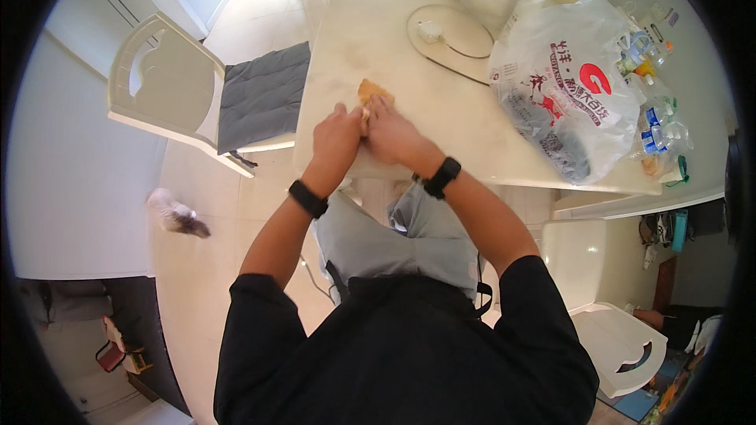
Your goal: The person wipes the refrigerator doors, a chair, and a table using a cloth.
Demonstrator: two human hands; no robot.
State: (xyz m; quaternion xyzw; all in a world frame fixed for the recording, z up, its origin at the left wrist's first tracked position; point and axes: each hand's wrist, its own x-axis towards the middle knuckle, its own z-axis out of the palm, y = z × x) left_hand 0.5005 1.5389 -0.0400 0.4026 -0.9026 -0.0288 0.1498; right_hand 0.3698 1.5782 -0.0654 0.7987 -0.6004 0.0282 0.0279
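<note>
Both hands meet over the near part of the pale, glossy table (378, 29). A small orange-tan piece (373, 92), perhaps cloth or sponge, sticks out beyond the fingertips; its material is not clear. My left hand (339, 133) has its fingers curled against the near end of the piece. From the right, my right hand (393, 130) lies over the same end, its fingertips touching the piece. The hands are slightly blurred and touch or nearly touch each other, and their undersides are hidden. Each wrist bears a black band.
A white charger (430, 32) with a looped cable lies further back. Printed plastic bags (567, 88) fill the table's right side, beside several plastic bottles (655, 124). A chair with a grey cushion (263, 94) stands left. A small furry animal (174, 212) is on the floor.
</note>
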